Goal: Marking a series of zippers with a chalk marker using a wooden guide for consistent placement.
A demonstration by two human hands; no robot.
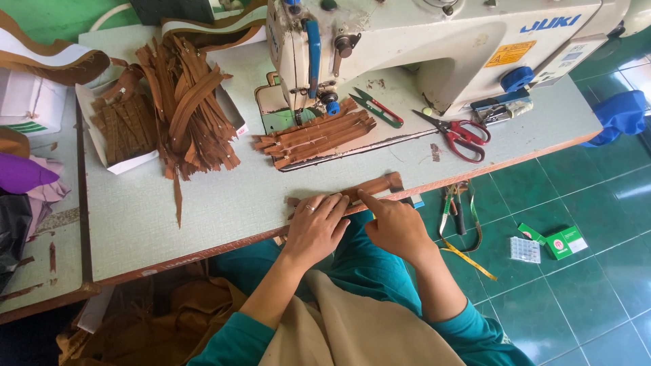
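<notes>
Your left hand (315,227) lies flat on the strip (369,188), right hand (393,227) pins it with one fingertip; neither grip closes around it. It sits at the table (203,203) front edge, so a nudge could drop it.

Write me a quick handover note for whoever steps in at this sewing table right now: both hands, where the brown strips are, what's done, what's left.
Left hand: flat, palm down, pressing a brown strip at the table's near edge.
Right hand: index finger pressing the same strip, nothing gripped.
Materials: a small stack of strips lies by the sewing machine's needle; a large loose pile sits to the left, beside an open box of strips. Red-handled scissors and thread snips lie under the machine arm.
Done: cannot tell which strips are finished.
Left: the strip in hand is not yet at the needle.
</notes>
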